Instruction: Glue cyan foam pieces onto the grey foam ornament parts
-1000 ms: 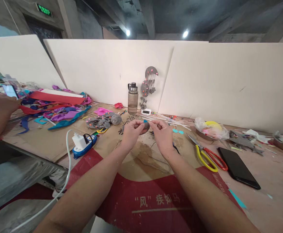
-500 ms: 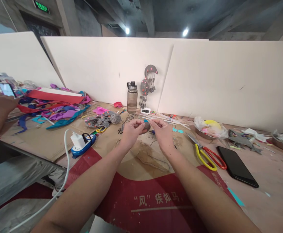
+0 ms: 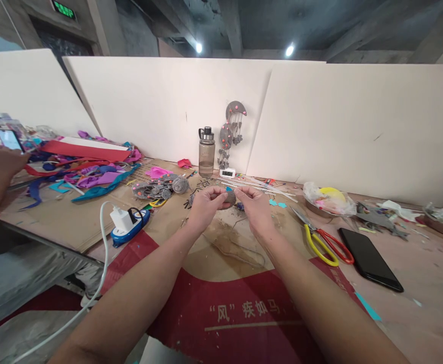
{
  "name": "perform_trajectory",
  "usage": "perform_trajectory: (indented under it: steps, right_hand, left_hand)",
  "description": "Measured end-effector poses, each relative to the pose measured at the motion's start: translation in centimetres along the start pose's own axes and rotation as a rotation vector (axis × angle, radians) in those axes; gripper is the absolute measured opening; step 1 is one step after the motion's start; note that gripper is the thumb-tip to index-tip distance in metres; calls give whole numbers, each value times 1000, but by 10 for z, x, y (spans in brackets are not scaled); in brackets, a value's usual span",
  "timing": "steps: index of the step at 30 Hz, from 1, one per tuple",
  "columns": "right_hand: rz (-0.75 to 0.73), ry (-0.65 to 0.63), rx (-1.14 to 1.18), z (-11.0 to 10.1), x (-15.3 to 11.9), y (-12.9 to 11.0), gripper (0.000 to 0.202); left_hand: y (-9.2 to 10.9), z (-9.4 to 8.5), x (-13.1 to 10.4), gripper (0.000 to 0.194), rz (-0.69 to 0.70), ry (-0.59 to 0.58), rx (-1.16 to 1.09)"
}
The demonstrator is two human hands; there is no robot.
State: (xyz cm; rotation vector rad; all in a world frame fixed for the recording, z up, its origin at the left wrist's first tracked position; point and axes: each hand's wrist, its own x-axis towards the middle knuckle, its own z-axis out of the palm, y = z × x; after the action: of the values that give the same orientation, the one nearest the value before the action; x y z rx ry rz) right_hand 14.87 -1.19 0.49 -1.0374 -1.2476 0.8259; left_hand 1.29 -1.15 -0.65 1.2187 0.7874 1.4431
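A small grey rounded piece (image 3: 229, 197) with a bit of blue (image 3: 228, 189) at its top is pinched between my two hands over the brown paper. My left hand (image 3: 208, 206) grips its left side with thumb and fingers. On the right, my right hand (image 3: 255, 206) has its thumb and fingertips pressed together at the piece's edge. Below lie a loose thread (image 3: 240, 248) and a damp patch. Small blue cutouts (image 3: 277, 203) rest to the right of my right hand.
Scissors (image 3: 320, 240) and a black phone (image 3: 369, 259) lie right. A bottle (image 3: 206, 154) and small clock (image 3: 227, 173) stand behind. Left are a power strip (image 3: 130, 227), grey yarn items (image 3: 161, 187) and coloured fabric (image 3: 96, 177). Another person's hand (image 3: 3, 161) is at far left.
Both hands stay in nearly the same place. The grey piece is tilted slightly differently between the fingers, showing a little more of its surface.
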Motion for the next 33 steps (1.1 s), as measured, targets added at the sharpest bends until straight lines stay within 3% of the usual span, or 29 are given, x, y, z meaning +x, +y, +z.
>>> perform_trajectory:
  steps: [8,15,23,27,33]
  right_hand:
    - [384,-234,182,-13,5,-17,33]
    - [524,-433,307,-23,8,-16,40]
    - [453,-398,315,-14,-4,-11,38]
    - [404,-314,327,-4,-9,-13,41]
    - [279,-162,358,10,-16,-11,40]
  left_hand:
    - [2,-3,1,32,12,-66,3]
    - [3,-6,4,33,-35,-196,-14]
    - [-5,-9,10,37,-19,-235,-87]
    - [-9,-7,10,40,-15,-172,-192]
    - [-7,-3,6,24,8,-170,-222]
